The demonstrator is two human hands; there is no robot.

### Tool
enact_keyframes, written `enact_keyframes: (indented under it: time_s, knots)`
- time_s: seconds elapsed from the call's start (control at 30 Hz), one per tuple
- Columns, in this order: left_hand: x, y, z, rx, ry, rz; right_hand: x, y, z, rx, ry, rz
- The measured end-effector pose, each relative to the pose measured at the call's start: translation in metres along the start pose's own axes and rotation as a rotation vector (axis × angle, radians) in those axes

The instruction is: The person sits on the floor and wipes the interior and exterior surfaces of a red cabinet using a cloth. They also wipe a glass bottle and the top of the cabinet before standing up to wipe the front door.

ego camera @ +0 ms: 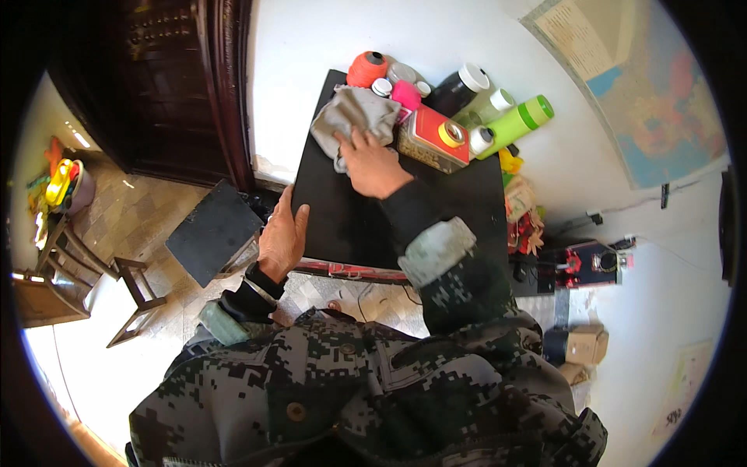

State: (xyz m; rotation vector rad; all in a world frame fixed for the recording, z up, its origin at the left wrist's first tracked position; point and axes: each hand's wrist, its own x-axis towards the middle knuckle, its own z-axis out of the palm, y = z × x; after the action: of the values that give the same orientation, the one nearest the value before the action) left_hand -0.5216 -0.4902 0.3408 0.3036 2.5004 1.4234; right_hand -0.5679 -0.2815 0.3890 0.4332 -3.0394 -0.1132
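My right hand (375,166) lies over a crumpled grey cloth (367,111) on the black top (350,227) of a cabinet or small table, its fingers spread on the cloth's near part. Against the left edge of that top rests my left hand (284,234), its thumb apart from the fingers and nothing in it. Just right of the cloth stands a clear container with a red lid (425,131). A roll of yellow tape (451,133) lies on this lid. Whether my right fingers pinch any of the cloth is not clear.
Behind the cloth stand a cone of orange thread (366,70), a dark jar with a white lid (452,93) and a green bottle (513,128). A black stool (215,232) is at the left, with a wooden chair (137,292) farther out. Cardboard boxes (585,344) sit at the lower right.
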Motion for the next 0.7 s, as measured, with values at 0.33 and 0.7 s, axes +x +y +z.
enact_keyframes:
  time_s: [0.33,0.7]
  knots:
    - [0.017,-0.028,0.011,-0.224,-0.055,0.279,-0.254,0.104,-0.011,0.087,-0.281,0.840]
    - [0.022,-0.042,0.016,-0.520,-0.093,0.413,-0.091,-0.070,0.007,0.047,0.278,0.124]
